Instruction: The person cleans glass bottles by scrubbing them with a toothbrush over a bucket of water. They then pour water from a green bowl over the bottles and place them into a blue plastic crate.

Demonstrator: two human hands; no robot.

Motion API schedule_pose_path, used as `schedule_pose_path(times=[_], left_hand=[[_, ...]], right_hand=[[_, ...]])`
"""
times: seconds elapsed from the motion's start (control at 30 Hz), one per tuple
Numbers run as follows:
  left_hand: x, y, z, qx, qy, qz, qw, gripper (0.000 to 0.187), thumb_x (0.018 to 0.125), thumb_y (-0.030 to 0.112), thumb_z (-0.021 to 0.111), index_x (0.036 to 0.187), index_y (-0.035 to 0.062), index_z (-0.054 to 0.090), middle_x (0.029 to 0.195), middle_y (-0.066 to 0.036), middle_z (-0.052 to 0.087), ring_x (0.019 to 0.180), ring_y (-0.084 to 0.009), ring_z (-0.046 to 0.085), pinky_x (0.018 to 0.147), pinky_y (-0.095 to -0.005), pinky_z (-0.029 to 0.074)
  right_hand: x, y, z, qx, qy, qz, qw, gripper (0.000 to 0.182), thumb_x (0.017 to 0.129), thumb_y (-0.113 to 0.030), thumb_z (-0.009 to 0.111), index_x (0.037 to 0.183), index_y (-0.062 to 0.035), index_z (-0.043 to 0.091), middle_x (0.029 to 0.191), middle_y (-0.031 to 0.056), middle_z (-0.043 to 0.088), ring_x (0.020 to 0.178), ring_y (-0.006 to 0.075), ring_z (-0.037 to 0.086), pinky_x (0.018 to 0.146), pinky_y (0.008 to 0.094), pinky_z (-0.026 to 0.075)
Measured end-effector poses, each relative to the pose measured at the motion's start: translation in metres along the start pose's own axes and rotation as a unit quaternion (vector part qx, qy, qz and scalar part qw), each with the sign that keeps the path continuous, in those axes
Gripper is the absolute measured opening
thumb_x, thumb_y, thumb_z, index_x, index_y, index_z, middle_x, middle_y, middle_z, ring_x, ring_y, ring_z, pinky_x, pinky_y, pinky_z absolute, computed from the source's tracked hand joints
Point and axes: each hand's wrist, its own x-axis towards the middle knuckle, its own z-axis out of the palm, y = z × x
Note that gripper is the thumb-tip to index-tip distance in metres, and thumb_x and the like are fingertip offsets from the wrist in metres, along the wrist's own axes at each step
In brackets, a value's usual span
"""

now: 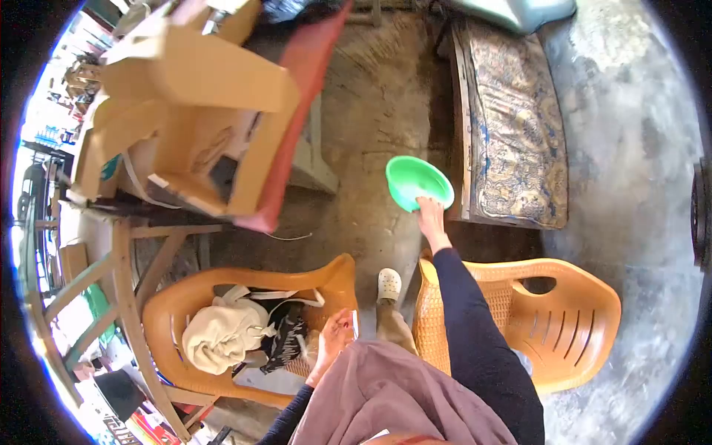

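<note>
A bright green plastic basin [415,176] hangs tilted at the end of my outstretched right arm. My right hand [430,215] grips its near rim, and its inside faces me. Low by my body, my left hand [335,340] is closed around a thin, white-edged flat object [354,325], whose kind I cannot make out. Just left of that hand stands an orange plastic chair [343,278] with a cream cloth bundle [216,335] and a black patterned bag [285,334] on its seat.
A second orange chair [575,326] stands to my right. Ahead on the right is a low bench with a patterned cover [515,126]. Open cardboard boxes [215,70] rest on a red-topped table [308,67] at the left. Concrete floor [363,111] runs between them.
</note>
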Motion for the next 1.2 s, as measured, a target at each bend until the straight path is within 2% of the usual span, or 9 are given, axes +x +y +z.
schedule_pose_path(times=[0.07,0.17,0.2,0.33,0.5,0.77,0.8,0.93,1.2], left_hand=[[-0.053,0.012,-0.002,0.017,-0.01,0.038,0.999,0.051,0.102,0.008,0.055,0.15,0.0101,0.038,0.135,-0.011,0.057,0.112,-0.0191,0.062,0.082,-0.0331,0.059],[-0.163,0.034,-0.006,0.004,-0.015,0.012,1.0,0.05,0.102,0.009,0.055,0.149,0.0098,0.039,0.13,-0.01,0.059,0.111,-0.0183,0.061,0.084,-0.0372,0.059],[-0.193,0.022,-0.02,0.113,-0.027,0.116,0.986,0.049,0.102,0.01,0.054,0.149,0.0093,0.039,0.129,-0.01,0.059,0.112,-0.019,0.061,0.086,-0.0399,0.059],[-0.316,0.008,-0.08,0.156,-0.026,0.199,0.967,0.046,0.102,0.008,0.053,0.147,0.0078,0.042,0.13,-0.015,0.06,0.113,-0.0262,0.065,0.083,-0.0394,0.06],[-0.434,-0.027,-0.181,0.165,0.113,0.16,0.967,0.046,0.101,0.004,0.048,0.146,0.0084,0.043,0.124,-0.014,0.062,0.101,-0.0243,0.068,0.079,-0.0384,0.062],[-0.541,-0.16,-0.323,0.048,0.245,0.177,0.952,0.048,0.101,0.024,0.059,0.145,0.0144,0.044,0.118,-0.011,0.065,0.095,-0.0233,0.067,0.074,-0.0423,0.059],[-0.549,-0.177,-0.333,0.029,0.258,0.179,0.949,0.049,0.1,0.025,0.059,0.145,0.0141,0.044,0.118,-0.011,0.065,0.095,-0.0237,0.067,0.075,-0.0427,0.059],[-0.595,-0.228,-0.341,-0.015,0.298,0.175,0.938,0.048,0.101,0.023,0.057,0.145,0.0112,0.044,0.121,-0.012,0.064,0.099,-0.0254,0.067,0.079,-0.0422,0.059],[-0.688,-0.294,-0.346,-0.039,0.302,0.173,0.937,0.041,0.104,0.015,0.048,0.144,0.0103,0.045,0.125,-0.013,0.061,0.105,-0.0259,0.067,0.084,-0.0437,0.059]], right_hand=[[-0.044,-0.046,-0.031,-0.019,0.027,-0.029,0.999,0.028,0.077,-0.01,0.074,0.103,-0.012,0.066,0.099,0.0082,0.067,0.099,0.0308,0.061,0.084,0.0478,0.042],[-0.114,-0.119,-0.086,-0.054,0.029,-0.034,0.998,0.023,0.078,-0.011,0.072,0.1,-0.013,0.067,0.097,0.006,0.069,0.099,0.0283,0.061,0.085,0.0462,0.042],[-0.139,-0.137,-0.099,-0.059,0.027,-0.025,0.998,0.026,0.077,-0.01,0.074,0.101,-0.0124,0.067,0.099,0.006,0.068,0.1,0.0286,0.061,0.087,0.0457,0.042],[-0.242,-0.205,-0.147,-0.062,0.05,0.004,0.997,0.028,0.076,-0.007,0.075,0.103,-0.0119,0.068,0.101,0.006,0.069,0.102,0.0287,0.061,0.089,0.045,0.042],[-0.356,-0.274,-0.199,-0.055,0.066,0.025,0.996,0.028,0.076,-0.006,0.075,0.102,-0.0103,0.068,0.102,0.0062,0.07,0.102,0.0294,0.06,0.089,0.046,0.041],[-0.534,-0.32,-0.218,-0.068,0.015,-0.044,0.997,0.028,0.078,-0.008,0.075,0.104,-0.0116,0.068,0.101,0.0032,0.07,0.099,0.0255,0.061,0.089,0.0433,0.04],[-0.553,-0.325,-0.219,-0.077,-0.012,-0.016,0.997,0.029,0.078,-0.008,0.076,0.105,-0.0115,0.068,0.102,0.003,0.07,0.101,0.0254,0.061,0.091,0.0436,0.04],[-0.628,-0.338,-0.216,-0.093,-0.073,-0.008,0.993,0.034,0.077,-0.009,0.077,0.11,-0.0121,0.068,0.11,0.0025,0.07,0.109,0.025,0.059,0.095,0.0446,0.039],[-0.731,-0.396,-0.233,-0.132,-0.198,-0.168,0.957,0.03,0.08,-0.011,0.074,0.11,-0.0133,0.07,0.116,0.0015,0.07,0.114,0.023,0.057,0.099,0.044,0.039]])
